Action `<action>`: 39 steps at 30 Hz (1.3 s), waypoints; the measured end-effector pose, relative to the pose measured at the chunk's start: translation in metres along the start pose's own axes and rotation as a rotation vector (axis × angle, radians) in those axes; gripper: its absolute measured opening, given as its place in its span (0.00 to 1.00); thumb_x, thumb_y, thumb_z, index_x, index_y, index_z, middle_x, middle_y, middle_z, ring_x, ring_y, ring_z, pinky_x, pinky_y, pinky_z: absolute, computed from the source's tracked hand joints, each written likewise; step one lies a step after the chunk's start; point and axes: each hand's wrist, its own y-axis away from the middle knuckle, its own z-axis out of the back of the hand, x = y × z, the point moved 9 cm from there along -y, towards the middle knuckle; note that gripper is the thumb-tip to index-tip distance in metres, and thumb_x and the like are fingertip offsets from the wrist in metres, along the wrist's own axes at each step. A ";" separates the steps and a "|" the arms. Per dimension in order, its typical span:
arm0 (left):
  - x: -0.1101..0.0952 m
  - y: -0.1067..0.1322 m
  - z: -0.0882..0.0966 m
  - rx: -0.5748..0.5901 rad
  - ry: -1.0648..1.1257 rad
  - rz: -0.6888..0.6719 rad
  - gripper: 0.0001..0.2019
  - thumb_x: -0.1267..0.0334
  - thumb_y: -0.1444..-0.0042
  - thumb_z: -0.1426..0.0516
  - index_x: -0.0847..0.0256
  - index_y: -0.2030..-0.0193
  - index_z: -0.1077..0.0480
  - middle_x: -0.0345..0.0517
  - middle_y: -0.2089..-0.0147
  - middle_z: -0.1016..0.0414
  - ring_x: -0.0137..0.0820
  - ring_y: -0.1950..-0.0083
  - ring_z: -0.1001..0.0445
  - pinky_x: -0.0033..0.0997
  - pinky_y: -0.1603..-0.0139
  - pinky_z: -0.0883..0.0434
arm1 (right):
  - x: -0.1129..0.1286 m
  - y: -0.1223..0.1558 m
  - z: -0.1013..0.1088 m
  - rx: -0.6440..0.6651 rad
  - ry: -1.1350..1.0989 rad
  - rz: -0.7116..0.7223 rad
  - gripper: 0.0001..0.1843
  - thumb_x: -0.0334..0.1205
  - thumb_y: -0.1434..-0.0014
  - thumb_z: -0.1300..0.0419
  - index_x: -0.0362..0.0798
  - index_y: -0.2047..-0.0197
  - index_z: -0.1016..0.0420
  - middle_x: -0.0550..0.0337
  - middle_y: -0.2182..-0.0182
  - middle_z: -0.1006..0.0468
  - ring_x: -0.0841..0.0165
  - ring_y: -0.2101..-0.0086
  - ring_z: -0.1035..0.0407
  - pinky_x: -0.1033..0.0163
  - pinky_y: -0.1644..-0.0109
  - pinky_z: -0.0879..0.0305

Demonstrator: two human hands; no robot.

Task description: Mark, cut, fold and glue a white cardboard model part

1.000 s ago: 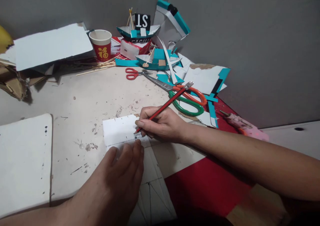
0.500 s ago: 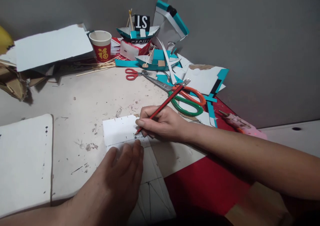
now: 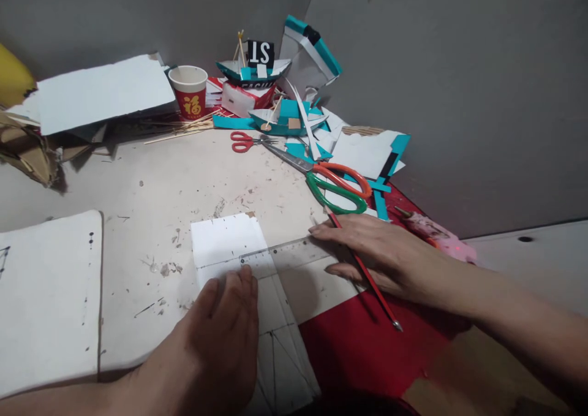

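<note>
While left hand [image 3: 215,336] pins card [image 3: 225,238], cup [image 3: 190,91] contents hidden.

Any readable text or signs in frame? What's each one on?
"ST": white letters on the black card atop the paper boat.
"福": gold sign on the red cup.
Lettering along the paper boat's hull: too blurred to read.
Marks on the clear ruler: too small to read.

Left hand [image 3: 215,336] flat on white card [image 3: 225,241], right hand [image 3: 381,253] on clear ruler [image 3: 285,253], red pencil [image 3: 373,288] between its fingers [image 3: 331,227].
</note>
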 end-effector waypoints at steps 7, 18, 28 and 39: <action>-0.002 0.000 0.005 -0.052 -0.071 0.041 0.21 0.70 0.43 0.49 0.82 0.46 0.31 0.68 0.50 0.22 0.48 0.51 0.24 0.46 0.48 0.35 | 0.006 -0.001 -0.003 0.013 -0.025 0.066 0.15 0.33 0.33 0.47 0.44 0.44 0.34 0.48 0.59 0.25 0.62 0.59 0.31 0.56 0.58 0.32; 0.004 0.004 0.016 -0.062 -0.177 0.237 0.20 0.62 0.40 0.44 0.82 0.52 0.27 0.70 0.54 0.20 0.51 0.56 0.21 0.49 0.51 0.32 | 0.033 -0.027 -0.017 -0.035 -0.032 0.227 0.19 0.32 0.35 0.45 0.43 0.42 0.39 0.48 0.61 0.26 0.61 0.62 0.32 0.57 0.60 0.34; 0.008 0.006 0.009 -0.009 -0.186 0.340 0.19 0.62 0.36 0.49 0.80 0.51 0.27 0.67 0.53 0.21 0.53 0.54 0.20 0.47 0.55 0.27 | 0.032 -0.031 -0.014 0.000 -0.051 0.200 0.19 0.33 0.34 0.47 0.46 0.41 0.40 0.50 0.61 0.26 0.62 0.62 0.32 0.57 0.60 0.35; 0.007 0.006 0.008 0.027 -0.196 0.342 0.21 0.61 0.36 0.49 0.82 0.50 0.27 0.69 0.53 0.21 0.53 0.53 0.20 0.47 0.53 0.28 | 0.027 -0.029 -0.017 -0.023 -0.033 0.220 0.20 0.31 0.36 0.44 0.44 0.41 0.39 0.47 0.59 0.25 0.59 0.60 0.31 0.53 0.59 0.33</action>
